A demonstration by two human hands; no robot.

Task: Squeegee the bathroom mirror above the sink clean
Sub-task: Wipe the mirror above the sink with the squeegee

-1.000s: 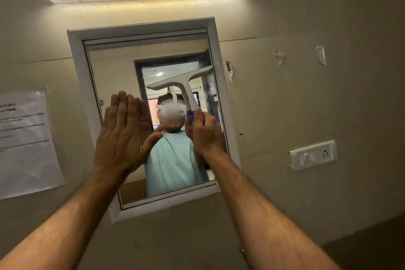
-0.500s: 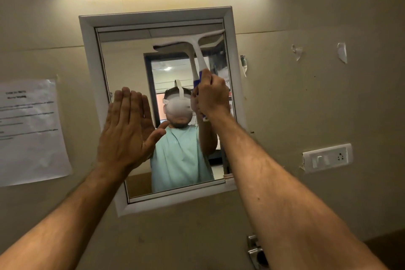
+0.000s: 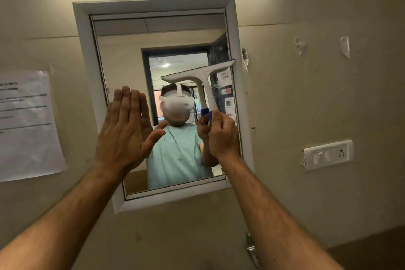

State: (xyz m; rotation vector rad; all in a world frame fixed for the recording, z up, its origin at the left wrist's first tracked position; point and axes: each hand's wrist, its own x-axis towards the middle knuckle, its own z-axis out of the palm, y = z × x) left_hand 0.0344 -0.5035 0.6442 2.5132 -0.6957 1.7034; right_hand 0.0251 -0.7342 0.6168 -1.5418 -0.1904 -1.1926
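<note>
midway: i am gripping the squeegee (image 3: 198, 75) handle in my right hand (image 3: 221, 136), blade tilted against the right half of the mirror (image 3: 122, 55); my left hand (image 3: 125, 131) is pressing flat on the glass, fingers together. next, probably a steady downward pull with even pressure.

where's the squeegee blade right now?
Head view: the squeegee lies across the right half of the mirror at mid-height, tilted up to the right, its right tip at the frame; the right hand grips its handle below.
</note>
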